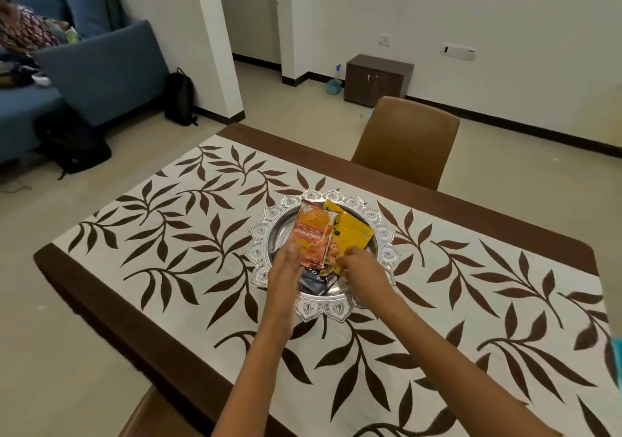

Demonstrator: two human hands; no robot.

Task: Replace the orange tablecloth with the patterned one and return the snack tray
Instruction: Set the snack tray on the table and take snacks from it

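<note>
The left hand [286, 265] is covering the near corner of the orange snack packet [311, 234], so its grip is not showing. The right hand [360, 265] is hiding the yellow packet's [353, 234] near end. A dark packet [314, 280] at 6 o'clock in the silver tray [387, 255] is lying mostly buried, its print unreadable. The patterned tablecloth [168, 234] is running off the bottom and right edges.

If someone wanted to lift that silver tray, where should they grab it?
By the silver tray's scalloped rim, one of the hands at each opposite side, left and right. The rim is bare and flares outward, while loose snack packets fill the middle, so keeping it level probably matters.
</note>
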